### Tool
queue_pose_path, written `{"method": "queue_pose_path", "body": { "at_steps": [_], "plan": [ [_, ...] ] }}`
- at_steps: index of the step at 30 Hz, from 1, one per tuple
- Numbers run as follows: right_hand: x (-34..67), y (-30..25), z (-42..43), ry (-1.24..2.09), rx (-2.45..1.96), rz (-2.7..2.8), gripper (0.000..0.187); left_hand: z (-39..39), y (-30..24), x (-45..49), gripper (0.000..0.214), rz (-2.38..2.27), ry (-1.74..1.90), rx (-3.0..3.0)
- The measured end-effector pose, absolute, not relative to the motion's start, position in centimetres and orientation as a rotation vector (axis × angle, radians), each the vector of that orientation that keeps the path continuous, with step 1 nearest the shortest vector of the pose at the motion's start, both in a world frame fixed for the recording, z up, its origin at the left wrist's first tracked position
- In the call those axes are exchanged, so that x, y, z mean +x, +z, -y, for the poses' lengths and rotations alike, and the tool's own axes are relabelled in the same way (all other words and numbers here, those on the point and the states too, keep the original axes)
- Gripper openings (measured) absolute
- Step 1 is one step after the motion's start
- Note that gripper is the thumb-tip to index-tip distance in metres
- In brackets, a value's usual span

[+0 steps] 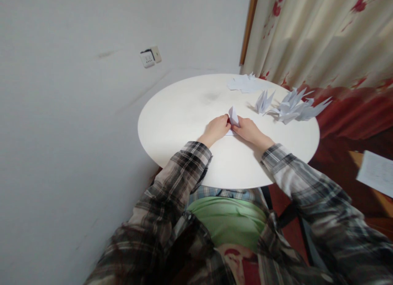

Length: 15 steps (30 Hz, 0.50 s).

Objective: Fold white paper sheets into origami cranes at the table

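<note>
A small piece of folded white paper (233,116) stands up between my two hands, near the middle of the round white table. My left hand (218,127) is closed on its left side, with the fingertips pinched at the fold. From the right, my right hand (248,129) grips the same paper, thumb toward me. The paper's lower part lies flat on the tabletop and is partly covered by my fingers. To the right of my hands stands a folded paper crane (263,102), and beyond it sits a cluster of several more paper cranes (294,107).
Flat white paper sheets (244,84) lie at the far edge of the round table (172,125). A wall with a socket (147,59) borders the left side. A floral curtain (307,39) hangs behind on the right. Lower right, a printed sheet (376,172) rests on a wooden surface.
</note>
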State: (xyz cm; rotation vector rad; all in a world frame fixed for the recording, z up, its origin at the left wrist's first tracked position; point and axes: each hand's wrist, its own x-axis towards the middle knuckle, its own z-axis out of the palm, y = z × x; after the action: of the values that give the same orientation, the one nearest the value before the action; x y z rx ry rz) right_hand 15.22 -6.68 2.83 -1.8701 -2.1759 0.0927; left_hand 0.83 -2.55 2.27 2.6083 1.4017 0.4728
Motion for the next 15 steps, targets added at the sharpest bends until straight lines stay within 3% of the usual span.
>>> {"method": "queue_pose_path", "body": {
  "at_steps": [15],
  "plan": [
    [15.14,2.83,6.74,0.122,-1.87,2.164,0.038,2.31,1.87,0.7,0.027,-1.387,0.485,2.624]
  ]
}}
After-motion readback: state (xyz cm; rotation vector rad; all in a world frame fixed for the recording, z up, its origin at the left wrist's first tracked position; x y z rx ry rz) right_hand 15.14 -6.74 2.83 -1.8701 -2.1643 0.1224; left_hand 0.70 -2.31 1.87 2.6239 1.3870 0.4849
